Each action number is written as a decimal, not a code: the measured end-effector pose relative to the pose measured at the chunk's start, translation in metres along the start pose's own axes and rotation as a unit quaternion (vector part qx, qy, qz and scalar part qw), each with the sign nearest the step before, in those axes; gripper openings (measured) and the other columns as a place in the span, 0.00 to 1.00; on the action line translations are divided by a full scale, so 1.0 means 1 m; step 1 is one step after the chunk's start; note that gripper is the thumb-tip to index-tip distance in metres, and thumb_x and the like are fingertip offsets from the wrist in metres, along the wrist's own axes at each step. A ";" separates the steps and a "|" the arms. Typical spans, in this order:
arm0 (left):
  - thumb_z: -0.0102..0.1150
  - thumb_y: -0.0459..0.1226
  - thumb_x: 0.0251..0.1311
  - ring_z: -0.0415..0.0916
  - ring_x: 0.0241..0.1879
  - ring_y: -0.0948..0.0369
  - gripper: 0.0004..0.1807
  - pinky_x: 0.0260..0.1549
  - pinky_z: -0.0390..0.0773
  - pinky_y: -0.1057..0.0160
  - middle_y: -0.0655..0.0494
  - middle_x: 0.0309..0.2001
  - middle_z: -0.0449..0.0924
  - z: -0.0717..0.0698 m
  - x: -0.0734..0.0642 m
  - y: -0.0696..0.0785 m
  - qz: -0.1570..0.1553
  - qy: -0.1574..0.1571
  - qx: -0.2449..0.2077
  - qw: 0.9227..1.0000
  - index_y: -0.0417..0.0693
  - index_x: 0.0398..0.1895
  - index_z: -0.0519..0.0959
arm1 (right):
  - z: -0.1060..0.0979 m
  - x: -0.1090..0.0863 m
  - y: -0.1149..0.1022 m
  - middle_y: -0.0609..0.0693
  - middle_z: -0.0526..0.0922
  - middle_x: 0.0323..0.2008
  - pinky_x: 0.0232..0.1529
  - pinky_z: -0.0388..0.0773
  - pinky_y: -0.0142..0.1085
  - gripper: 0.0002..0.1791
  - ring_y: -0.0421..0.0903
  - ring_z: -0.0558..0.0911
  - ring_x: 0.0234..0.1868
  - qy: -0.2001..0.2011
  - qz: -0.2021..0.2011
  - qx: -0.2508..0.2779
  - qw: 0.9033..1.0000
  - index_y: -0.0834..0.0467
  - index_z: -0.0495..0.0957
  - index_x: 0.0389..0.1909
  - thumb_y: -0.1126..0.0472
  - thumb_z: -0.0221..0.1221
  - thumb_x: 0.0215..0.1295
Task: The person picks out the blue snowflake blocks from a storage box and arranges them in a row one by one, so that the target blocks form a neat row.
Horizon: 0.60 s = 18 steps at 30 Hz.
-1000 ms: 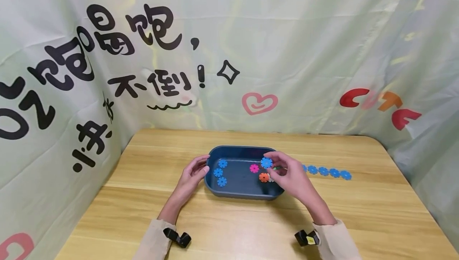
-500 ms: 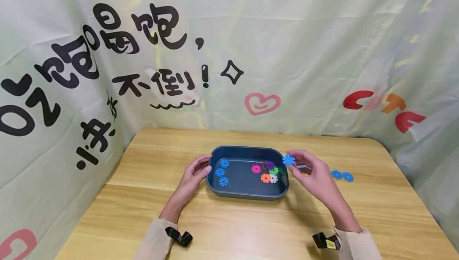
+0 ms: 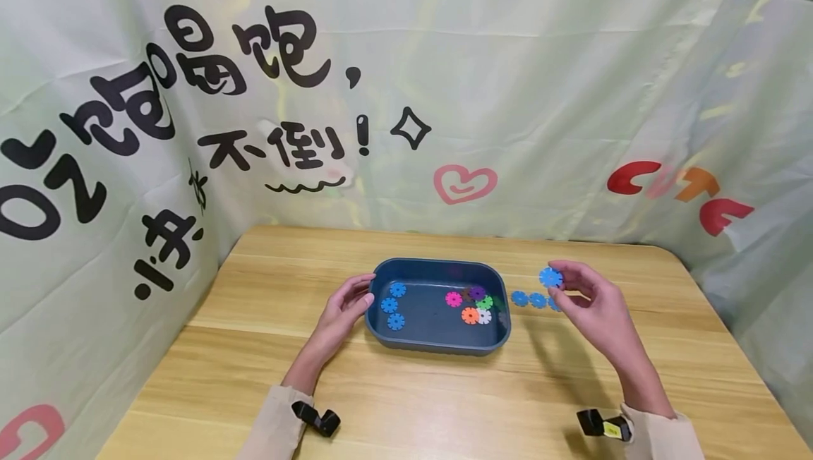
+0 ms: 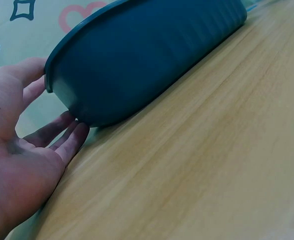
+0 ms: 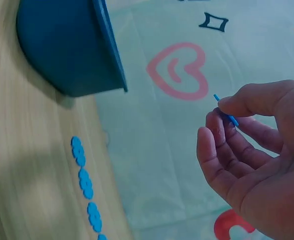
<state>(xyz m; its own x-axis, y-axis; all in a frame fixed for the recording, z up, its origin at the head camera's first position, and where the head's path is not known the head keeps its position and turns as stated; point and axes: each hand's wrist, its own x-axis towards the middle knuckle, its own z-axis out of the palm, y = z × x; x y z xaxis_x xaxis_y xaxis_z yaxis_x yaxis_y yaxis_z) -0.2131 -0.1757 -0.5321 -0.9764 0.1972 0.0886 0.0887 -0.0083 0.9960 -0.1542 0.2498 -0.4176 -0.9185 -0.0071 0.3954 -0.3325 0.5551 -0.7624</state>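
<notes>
My right hand [image 3: 593, 308] pinches a blue notched plastic disc [image 3: 551, 277] between thumb and fingertips, raised over the table to the right of the tray. Edge-on in the right wrist view, that disc [image 5: 226, 111] looks like a thin blue strip. Below it runs a row of matching blue discs [image 3: 519, 298], partly hidden behind the hand. At the left end of a dark blue tray [image 3: 438, 345], my left hand [image 3: 339, 308] rests with its fingertips against the rim and outer wall. The left wrist view has lower fingers [image 4: 77, 140] touching near the tray's base.
Inside the tray, several blue discs [image 3: 389, 305] lie at the left. A cluster at the right includes pink [image 3: 454, 299], purple, green, white and orange discs [image 3: 470, 315]. The wooden table [image 3: 406, 403] ends at a printed cloth backdrop [image 3: 546, 114].
My right hand has carried the blue disc from above the tray's right side out to the right, over the row. The discs nearest the tray now show. My left hand stays at the tray.
</notes>
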 end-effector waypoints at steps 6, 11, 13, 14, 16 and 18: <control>0.62 0.45 0.72 0.68 0.68 0.49 0.24 0.60 0.77 0.60 0.49 0.68 0.71 0.000 0.000 0.001 0.005 -0.007 -0.003 1.000 0.55 0.69 0.74 | -0.010 -0.001 0.014 0.54 0.84 0.45 0.40 0.79 0.19 0.21 0.28 0.79 0.41 0.004 0.014 -0.012 1.000 0.65 0.78 0.62 0.69 0.65 0.68; 0.62 0.45 0.72 0.69 0.68 0.50 0.24 0.61 0.77 0.60 0.50 0.67 0.72 0.000 -0.001 0.001 0.007 -0.006 -0.005 1.000 0.55 0.68 0.74 | -0.020 -0.002 0.026 0.49 0.83 0.45 0.40 0.77 0.17 0.22 0.27 0.78 0.42 0.013 0.028 -0.023 0.999 0.65 0.77 0.62 0.69 0.65 0.68; 0.62 0.45 0.72 0.69 0.68 0.50 0.23 0.60 0.77 0.60 0.49 0.67 0.72 -0.001 -0.001 0.001 0.008 -0.007 -0.005 1.000 0.55 0.68 0.74 | -0.023 -0.002 0.031 0.49 0.82 0.45 0.41 0.76 0.16 0.22 0.27 0.78 0.42 0.016 0.032 -0.027 0.999 0.65 0.77 0.62 0.69 0.65 0.68; 0.62 0.44 0.72 0.69 0.68 0.49 0.23 0.60 0.77 0.60 0.49 0.67 0.72 -0.001 -0.001 0.001 0.009 -0.007 -0.005 1.000 0.55 0.68 0.74 | -0.025 -0.002 0.034 0.48 0.82 0.46 0.41 0.76 0.16 0.22 0.27 0.77 0.42 0.018 0.032 -0.029 0.999 0.65 0.77 0.63 0.69 0.65 0.68; 0.62 0.44 0.72 0.69 0.68 0.49 0.24 0.60 0.77 0.61 0.49 0.67 0.72 -0.001 -0.001 0.000 0.011 -0.007 -0.005 1.000 0.54 0.68 0.74 | -0.029 -0.002 0.040 0.46 0.82 0.46 0.42 0.75 0.15 0.22 0.27 0.77 0.42 0.024 0.032 -0.031 0.999 0.66 0.77 0.62 0.69 0.65 0.68; 0.62 0.44 0.72 0.69 0.68 0.49 0.24 0.60 0.78 0.61 0.48 0.67 0.72 -0.001 -0.001 0.000 0.011 -0.007 -0.005 1.000 0.54 0.68 0.74 | -0.032 -0.003 0.046 0.43 0.82 0.45 0.42 0.75 0.15 0.23 0.27 0.77 0.42 0.032 0.032 -0.031 0.998 0.67 0.76 0.62 0.70 0.65 0.68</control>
<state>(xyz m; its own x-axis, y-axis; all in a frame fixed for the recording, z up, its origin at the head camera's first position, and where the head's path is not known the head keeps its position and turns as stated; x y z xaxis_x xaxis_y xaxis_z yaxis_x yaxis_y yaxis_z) -0.2128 -0.1769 -0.5319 -0.9715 0.2102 0.1095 0.1071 -0.0226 0.9940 -0.1599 0.3020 -0.4369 -0.9212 0.0829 0.3802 -0.2571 0.6038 -0.7545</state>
